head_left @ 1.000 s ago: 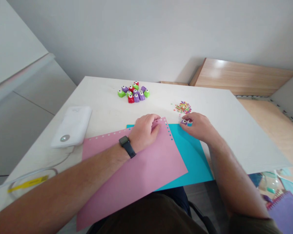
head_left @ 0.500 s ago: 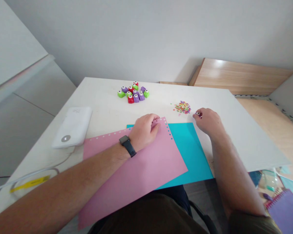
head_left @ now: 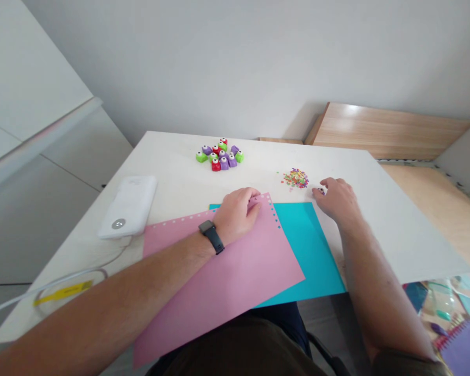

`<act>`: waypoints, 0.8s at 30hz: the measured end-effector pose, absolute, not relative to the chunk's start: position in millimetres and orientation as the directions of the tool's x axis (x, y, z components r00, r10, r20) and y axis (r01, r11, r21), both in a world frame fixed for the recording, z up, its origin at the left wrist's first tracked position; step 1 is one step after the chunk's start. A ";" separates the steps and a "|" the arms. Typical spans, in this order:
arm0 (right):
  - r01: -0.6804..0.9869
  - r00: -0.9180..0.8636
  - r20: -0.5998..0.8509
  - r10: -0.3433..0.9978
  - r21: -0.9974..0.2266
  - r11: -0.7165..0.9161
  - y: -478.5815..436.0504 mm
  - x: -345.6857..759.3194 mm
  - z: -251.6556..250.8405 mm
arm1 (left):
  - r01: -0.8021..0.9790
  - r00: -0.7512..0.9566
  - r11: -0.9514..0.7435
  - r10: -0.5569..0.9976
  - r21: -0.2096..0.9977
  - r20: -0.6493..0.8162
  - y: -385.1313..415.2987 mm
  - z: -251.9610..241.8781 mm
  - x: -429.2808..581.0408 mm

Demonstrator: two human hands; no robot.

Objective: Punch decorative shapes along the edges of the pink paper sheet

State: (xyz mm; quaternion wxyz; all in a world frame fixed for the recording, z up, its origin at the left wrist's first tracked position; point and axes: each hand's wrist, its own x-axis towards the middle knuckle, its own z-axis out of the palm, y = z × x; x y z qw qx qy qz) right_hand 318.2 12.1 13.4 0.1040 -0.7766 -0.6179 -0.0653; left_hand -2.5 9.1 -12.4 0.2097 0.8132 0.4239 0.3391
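Observation:
My left hand (head_left: 238, 215) rests on a pink sheet of paper (head_left: 227, 284), its thumb and curled fingers closed at the top edge near the far corner. Small punched shapes run along that sheet's top and right edges. Beneath it, a turquoise sheet (head_left: 305, 240) sticks out to the right. My right hand (head_left: 340, 202) is over the table, right of the turquoise sheet, thumb and forefinger apart. Between them a small purple craft punch (head_left: 321, 191) stands on the table, partly hidden by the fingers. A pile of colourful paper confetti (head_left: 296, 178) lies just left of it.
Several red, green and purple craft punches (head_left: 221, 155) cluster at the back of the white table (head_left: 172, 183). A white power bank (head_left: 129, 206) with a cable and yellow tag (head_left: 65, 292) lies at left. A purple spiral notebook (head_left: 464, 347) sits lower right.
My right forefinger has lifted away from the purple craft punch, opening the pinch around it. My left hand stays on the pink sheet. The whole view has shifted slightly.

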 end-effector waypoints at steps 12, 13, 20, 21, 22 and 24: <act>0.973 0.019 0.517 0.855 -0.207 0.103 15.8 289.3 2.1 | 0.545 0.392 -0.515 0.854 0.662 0.342 11.0 -16.7 -2.5; 0.971 0.004 0.522 0.853 -0.207 0.122 16.3 286.9 0.5 | 0.545 0.395 -0.514 0.854 0.663 0.338 11.2 -15.7 -2.4; 0.949 -0.007 0.545 0.838 -0.260 0.177 22.0 281.7 -4.2 | 0.585 0.421 -0.470 0.872 0.660 0.248 12.3 2.4 -2.7; 0.948 0.002 0.552 0.834 -0.266 0.174 22.3 282.7 -3.8 | 0.590 0.442 -0.473 0.867 0.655 0.228 11.9 6.0 -3.5; 0.947 0.010 0.557 0.831 -0.271 0.170 22.4 284.0 -3.2 | 0.590 0.449 -0.476 0.865 0.652 0.225 11.2 9.7 -4.6; 0.949 0.027 0.556 0.831 -0.276 0.154 22.1 287.0 -1.8 | 0.593 0.457 -0.474 0.863 0.651 0.213 9.7 16.9 -7.8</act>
